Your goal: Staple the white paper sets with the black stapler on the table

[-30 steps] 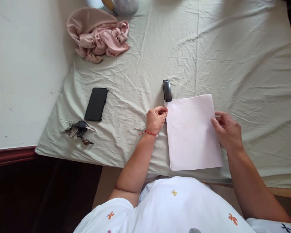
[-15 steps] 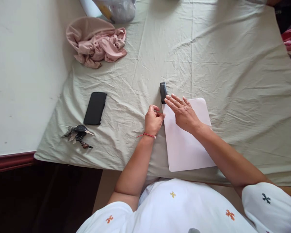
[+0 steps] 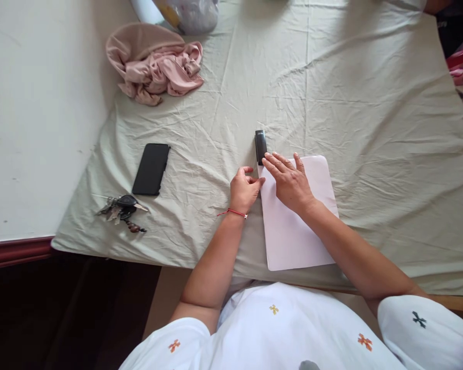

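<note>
A white sheet or thin stack of paper (image 3: 297, 236) with rounded corners lies near the table's front edge. At its top left corner sits a small black stapler (image 3: 261, 146), lengthwise away from me. My left hand (image 3: 245, 190), with a red string bracelet at the wrist, is curled at the paper's upper left edge. Its thumb rests on that edge and the index finger bends apart from it; the other fingertips are partly hidden. My right hand (image 3: 291, 182) lies flat on the upper part of the paper, fingers stretched out, their tips by the stapler's near end.
A black phone (image 3: 152, 169) and a bunch of keys (image 3: 125, 208) lie to the left on the pale green tablecloth (image 3: 200, 205). Farther back are a crumpled pink cloth (image 3: 158, 64) and a plastic bag (image 3: 193, 15). A white wall (image 3: 34, 103) borders the left side.
My right hand has turned slightly, its index finger or thumb side spreading a little wider from the other fingers. The left hand, paper and stapler stay almost in place.
</note>
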Motion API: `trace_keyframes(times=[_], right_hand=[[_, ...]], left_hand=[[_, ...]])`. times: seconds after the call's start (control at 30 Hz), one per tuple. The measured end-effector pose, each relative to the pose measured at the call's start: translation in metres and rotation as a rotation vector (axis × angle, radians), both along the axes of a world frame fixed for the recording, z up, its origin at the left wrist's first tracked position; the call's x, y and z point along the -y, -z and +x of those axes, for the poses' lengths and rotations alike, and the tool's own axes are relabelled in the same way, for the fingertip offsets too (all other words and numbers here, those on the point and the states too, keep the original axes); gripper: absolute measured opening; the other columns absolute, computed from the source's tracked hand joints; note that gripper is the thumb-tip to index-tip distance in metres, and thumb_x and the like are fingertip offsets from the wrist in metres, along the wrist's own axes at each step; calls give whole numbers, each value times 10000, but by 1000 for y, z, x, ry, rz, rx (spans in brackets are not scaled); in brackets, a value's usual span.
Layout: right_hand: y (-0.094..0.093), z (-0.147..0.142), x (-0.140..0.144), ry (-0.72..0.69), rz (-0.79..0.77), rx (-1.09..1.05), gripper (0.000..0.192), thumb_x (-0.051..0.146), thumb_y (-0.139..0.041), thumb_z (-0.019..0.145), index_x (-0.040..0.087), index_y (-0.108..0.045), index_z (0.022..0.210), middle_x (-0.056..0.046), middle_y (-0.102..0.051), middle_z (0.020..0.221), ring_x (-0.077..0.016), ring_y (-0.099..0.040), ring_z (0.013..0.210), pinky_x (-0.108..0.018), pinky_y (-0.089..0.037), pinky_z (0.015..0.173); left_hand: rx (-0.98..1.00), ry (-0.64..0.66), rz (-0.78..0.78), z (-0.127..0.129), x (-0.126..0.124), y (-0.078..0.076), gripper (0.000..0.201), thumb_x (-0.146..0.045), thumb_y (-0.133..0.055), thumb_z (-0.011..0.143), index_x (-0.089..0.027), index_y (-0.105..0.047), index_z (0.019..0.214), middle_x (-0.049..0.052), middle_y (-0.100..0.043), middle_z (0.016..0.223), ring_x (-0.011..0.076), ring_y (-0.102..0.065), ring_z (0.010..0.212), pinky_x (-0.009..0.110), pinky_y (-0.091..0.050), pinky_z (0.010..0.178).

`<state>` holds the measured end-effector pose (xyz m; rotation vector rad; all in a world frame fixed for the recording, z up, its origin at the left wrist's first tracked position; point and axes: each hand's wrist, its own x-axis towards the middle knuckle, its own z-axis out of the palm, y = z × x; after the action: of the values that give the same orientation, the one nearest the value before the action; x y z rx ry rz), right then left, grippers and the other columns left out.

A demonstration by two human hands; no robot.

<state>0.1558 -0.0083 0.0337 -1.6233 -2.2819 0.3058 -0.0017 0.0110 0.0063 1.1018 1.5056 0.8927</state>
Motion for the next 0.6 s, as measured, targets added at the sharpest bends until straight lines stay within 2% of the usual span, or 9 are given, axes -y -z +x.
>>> trace_keyframes(times=[0.07,0.17,0.23,0.33,0.4,0.43,0.53,0.6], right_hand=[[2,3,0,2,14,-35,639,35,-370,977,244,-536,1557,-64,-502,1650,-249,-436,1565,-648,-164,1316],[5,22,0,66,72,-148,540,141,-444,1000,229,-569,1518,-94,-552,1610,-277,-480,1530,-600,-307,1283],[8,45,0,163,139,-239,494,219,-507,994,218,-592,1481,-137,-577,1576,-292,-544,1463,-547,-426,1220],[13,87,4,365,221,-344,453,289,-573,966,197,-622,1406,-173,-640,1460,-322,-561,1421,-577,-451,1189],[17,111,9,521,162,-467,474,357,-620,948,201,-614,1397,-171,-638,1421,-302,-657,1272,-541,-554,1067],[19,120,11,555,143,-493,487,398,-624,950,197,-608,1394,-175,-648,1397,-297,-679,1221,-533,-580,1018],[25,135,19,582,54,-583,513,530,-616,961,215,-617,1365,-119,-750,1133,-266,-744,995,-473,-627,865],[28,138,25,584,-28,-721,538,615,-613,946,237,-642,1327,-68,-751,950,-252,-744,854,-429,-630,750]], left_hand=[[2,50,-12,0,-1,1,264,-162,-799,704,-206,-637,907,-51,-642,605,131,-574,564,248,-428,564],[31,93,-11,-1,0,2,131,-176,-761,718,-188,-663,803,-38,-645,614,116,-553,556,239,-417,557],[75,113,13,-3,2,0,113,-182,-747,715,-182,-663,791,-40,-643,625,107,-555,571,230,-420,572],[194,195,30,-6,5,-6,137,-194,-748,702,-179,-652,798,-44,-632,651,95,-553,603,220,-422,593],[280,253,3,-9,8,-12,172,-209,-762,692,-179,-639,808,-43,-620,667,86,-531,607,212,-405,576],[319,279,-19,-10,9,-14,197,-218,-775,684,-179,-632,814,-42,-616,675,81,-515,604,207,-389,558],[438,323,-70,-10,11,-20,286,-265,-824,659,-184,-601,819,-49,-585,674,68,-460,578,199,-341,506],[493,305,-70,-8,12,-21,344,-308,-857,640,-191,-587,818,-54,-564,674,66,-444,570,200,-342,491]])
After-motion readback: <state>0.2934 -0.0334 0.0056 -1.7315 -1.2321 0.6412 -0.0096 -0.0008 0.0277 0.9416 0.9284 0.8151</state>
